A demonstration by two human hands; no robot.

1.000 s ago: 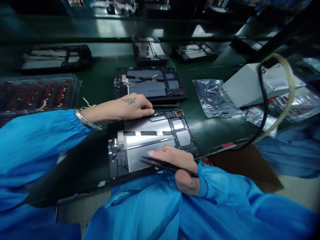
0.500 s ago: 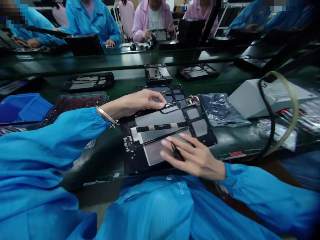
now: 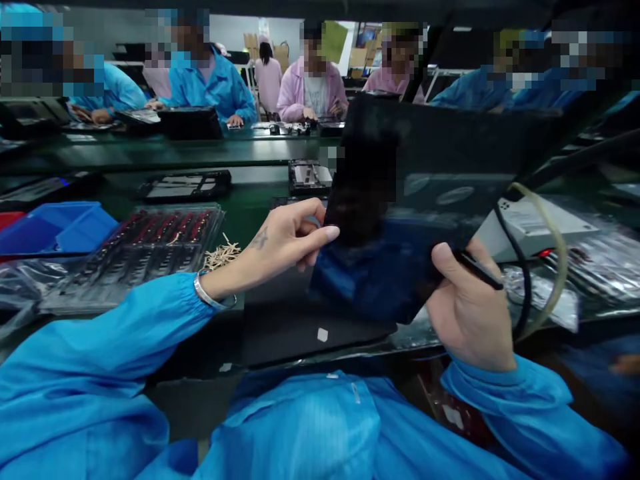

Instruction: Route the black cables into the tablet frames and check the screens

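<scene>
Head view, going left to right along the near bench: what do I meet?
Blue bin → parts tray → left hand → dark panel it holds up → right hand with a black tool → black cable.

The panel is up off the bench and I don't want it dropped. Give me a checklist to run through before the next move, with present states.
1. Left hand grips the left edge of the glossy black rectangular tablet panel: ok.
2. Right hand supports the lower right edge: ok.
3. Thin black tweezers sit in the right hand against the panel: not ok, scratch risk.
4. Panel lifted off the dark green bench: ok.
5. Black cable hangs close to the right hand: not ok, possible snag.
6. Panel's far side: cannot tell.
</scene>
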